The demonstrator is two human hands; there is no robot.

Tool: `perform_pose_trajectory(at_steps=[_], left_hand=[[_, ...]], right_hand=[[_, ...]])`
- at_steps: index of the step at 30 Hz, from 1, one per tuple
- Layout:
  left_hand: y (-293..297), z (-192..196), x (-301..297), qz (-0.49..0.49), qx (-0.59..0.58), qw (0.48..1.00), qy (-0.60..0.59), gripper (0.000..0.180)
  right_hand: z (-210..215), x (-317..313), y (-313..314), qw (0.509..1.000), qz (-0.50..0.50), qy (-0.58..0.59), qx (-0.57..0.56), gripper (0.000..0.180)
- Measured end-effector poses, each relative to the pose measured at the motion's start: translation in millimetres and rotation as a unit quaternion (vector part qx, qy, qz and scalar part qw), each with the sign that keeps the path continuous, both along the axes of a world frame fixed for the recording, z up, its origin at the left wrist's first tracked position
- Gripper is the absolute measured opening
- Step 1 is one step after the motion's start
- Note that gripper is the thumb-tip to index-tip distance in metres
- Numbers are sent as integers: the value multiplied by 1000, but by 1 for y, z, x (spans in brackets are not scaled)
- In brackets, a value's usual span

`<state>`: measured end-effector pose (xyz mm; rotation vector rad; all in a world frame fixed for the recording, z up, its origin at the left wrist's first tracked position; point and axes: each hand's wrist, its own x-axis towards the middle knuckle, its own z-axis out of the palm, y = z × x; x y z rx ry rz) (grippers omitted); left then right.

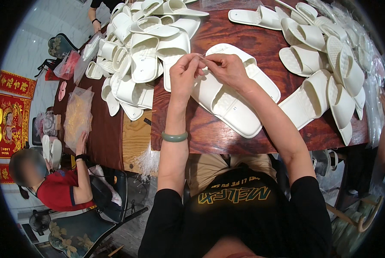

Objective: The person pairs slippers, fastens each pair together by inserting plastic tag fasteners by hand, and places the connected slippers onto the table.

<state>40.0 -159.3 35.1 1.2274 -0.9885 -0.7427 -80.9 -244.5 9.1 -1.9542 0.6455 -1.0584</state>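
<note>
A pair of white slippers lies on the reddish-brown wooden table (175, 137) in front of me: a nearer slipper (237, 112) and a farther slipper (265, 81), side by side. Above their toe ends my hands meet. My left hand (186, 77), below a green bangle (174, 136) on the wrist, is closed in a pinch. Thumb and forefinger of my right hand (227, 71) are pressed together close to it, over the slippers' straps. Something thin and pale may run between the fingertips, too small to name.
Piles of white slippers stand at left (145, 56) and right (308, 60). A bundle of thin white strings (148, 162) hangs at the table edge. At far left a person in a red shirt (65, 189) touches clear plastic bags (77, 116). Another person's arm (93, 19) shows beyond.
</note>
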Motion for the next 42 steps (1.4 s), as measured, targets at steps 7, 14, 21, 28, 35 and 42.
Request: perform_pose_trajectory(at_steps=[7, 14, 21, 28, 35, 42], left_hand=[[0, 1, -2, 0, 6, 1000, -18, 18], [-2, -2, -2, 12, 6, 999, -32, 17], [-2, -5, -1, 15, -4, 999, -40, 17], [-3, -5, -1, 24, 0, 998, -50, 17], [-1, -3, -3, 28, 7, 998, -56, 16], [-2, -5, -1, 31, 6, 997, -68, 16]], right_hand=[[5, -1, 2, 1000, -3, 8, 2, 20], [2, 1, 0, 996, 1, -43, 77, 17], [3, 0, -4, 998, -17, -59, -16, 15], [8, -1, -4, 999, -10, -48, 5, 14], [10, -2, -4, 998, -4, -30, -56, 13], [8, -1, 2, 999, -30, -43, 12, 13]])
